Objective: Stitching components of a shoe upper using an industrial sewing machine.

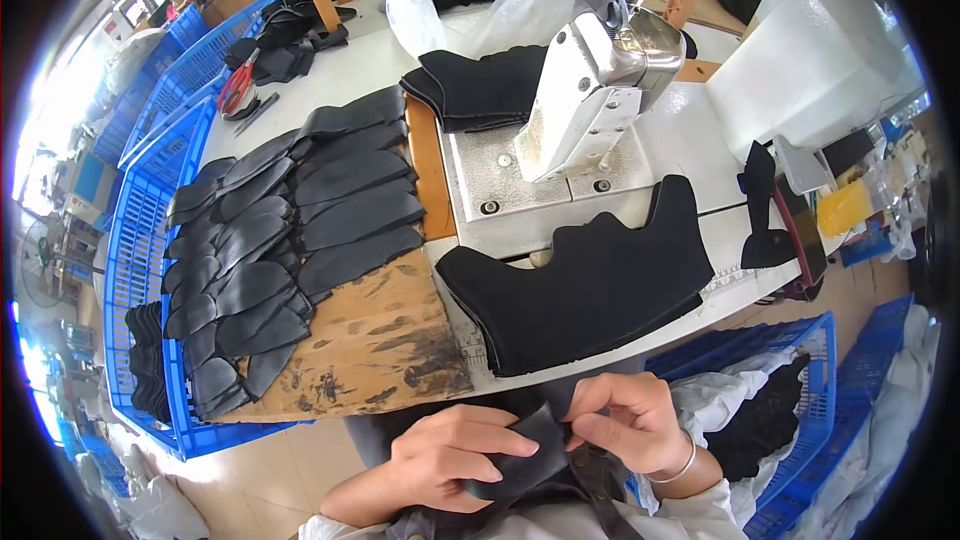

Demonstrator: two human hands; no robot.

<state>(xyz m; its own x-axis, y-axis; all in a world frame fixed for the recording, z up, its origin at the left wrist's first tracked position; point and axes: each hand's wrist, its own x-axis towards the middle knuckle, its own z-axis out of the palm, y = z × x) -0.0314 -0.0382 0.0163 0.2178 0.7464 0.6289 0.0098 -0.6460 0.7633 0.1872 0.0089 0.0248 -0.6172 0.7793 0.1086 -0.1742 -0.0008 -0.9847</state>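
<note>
A small black leather-like piece (532, 460) is held over my lap, in front of the table edge. Fingers of my left hand (455, 455) wrap its left side, thumb hidden beneath. At its right edge, my right hand (628, 423) pinches with thumb and index finger. Just beyond my hands, a stack of large black fabric cutouts (590, 285) with a notched top edge lies on the white table. To the left, many black curved leather-like pieces (350, 175) overlap in rows on a stained brown board (375, 345).
A white sewing machine (590, 90) stands behind the cutouts, with more folded black pieces (485, 85) beside it. Red-handled scissors (237, 90) lie at the far left. Blue crates flank the table, one left (150, 240) and one lower right (820, 380). A clear plastic bag (430, 0) sits at the back.
</note>
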